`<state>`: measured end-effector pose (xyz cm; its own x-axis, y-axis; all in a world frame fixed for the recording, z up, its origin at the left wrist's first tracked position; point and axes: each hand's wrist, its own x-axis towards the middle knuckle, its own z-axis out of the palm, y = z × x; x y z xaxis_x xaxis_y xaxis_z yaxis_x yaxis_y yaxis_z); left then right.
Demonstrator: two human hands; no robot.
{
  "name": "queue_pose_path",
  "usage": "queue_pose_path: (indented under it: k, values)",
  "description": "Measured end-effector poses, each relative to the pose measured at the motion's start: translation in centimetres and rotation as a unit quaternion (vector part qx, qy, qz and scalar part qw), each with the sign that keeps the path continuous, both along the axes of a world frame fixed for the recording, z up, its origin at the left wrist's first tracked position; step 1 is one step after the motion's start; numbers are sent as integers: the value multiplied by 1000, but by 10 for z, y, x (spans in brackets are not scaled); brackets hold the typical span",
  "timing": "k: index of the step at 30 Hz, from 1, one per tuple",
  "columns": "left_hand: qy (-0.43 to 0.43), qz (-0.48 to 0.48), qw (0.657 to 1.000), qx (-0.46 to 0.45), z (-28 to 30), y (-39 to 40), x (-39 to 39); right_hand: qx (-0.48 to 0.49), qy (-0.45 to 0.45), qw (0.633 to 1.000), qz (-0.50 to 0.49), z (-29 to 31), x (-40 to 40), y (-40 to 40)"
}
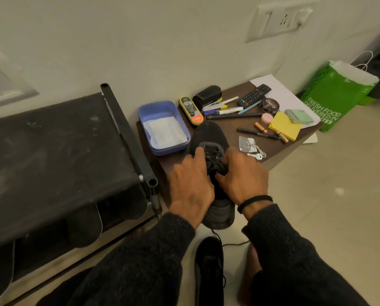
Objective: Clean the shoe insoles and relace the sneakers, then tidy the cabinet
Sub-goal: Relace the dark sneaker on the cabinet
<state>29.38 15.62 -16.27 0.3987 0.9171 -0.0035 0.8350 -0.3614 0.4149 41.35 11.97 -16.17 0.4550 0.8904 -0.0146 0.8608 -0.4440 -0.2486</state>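
Note:
A black sneaker (210, 134) lies toe-away on the low brown table (270, 146), its heel hanging over the front edge. My left hand (190, 184) and my right hand (243, 175) sit on either side of its tongue, fingers curled into the black laces (214, 162). The exact pinch is hidden by the fingers. A second black sneaker (209, 270) lies on the floor below, a loose lace trailing from it. Dark insoles (84, 226) lean on the lower shelf of the black shoe rack (52, 146) at left.
On the table: a blue tub (148, 111) holding a white cloth, a yellow brush, a black stapler, pens, a remote (254, 96), a polish tin, sticky notes, keys (258, 154). A green bag (337, 96) stands on the tiled floor at right.

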Motion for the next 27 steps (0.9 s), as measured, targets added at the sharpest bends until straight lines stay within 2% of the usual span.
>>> queue_pose_path:
  k: [6,10,12,15,19,24,27]
  values:
    - [47,14,998,-47,0,5,4,-46,158,985,60,41,5,-32]
    - [-1,7,981,-196,0,9,2,-208,175,948,164,60,-6,-62]
    - [-31,-21,974,-223,4,5,-3,-250,165,940,166,52,-15,-68]
    - [-93,-54,967,-232,10,-12,-14,-203,104,965,129,46,-22,-84]
    - [-212,-42,929,-301,22,-41,-34,-152,89,975,133,82,-21,-129]
    - [-260,-38,893,-364,44,-86,-46,-172,117,969,134,126,-25,-195]
    - [-247,-72,895,-363,49,-116,-47,-211,124,963,112,131,-28,-224]
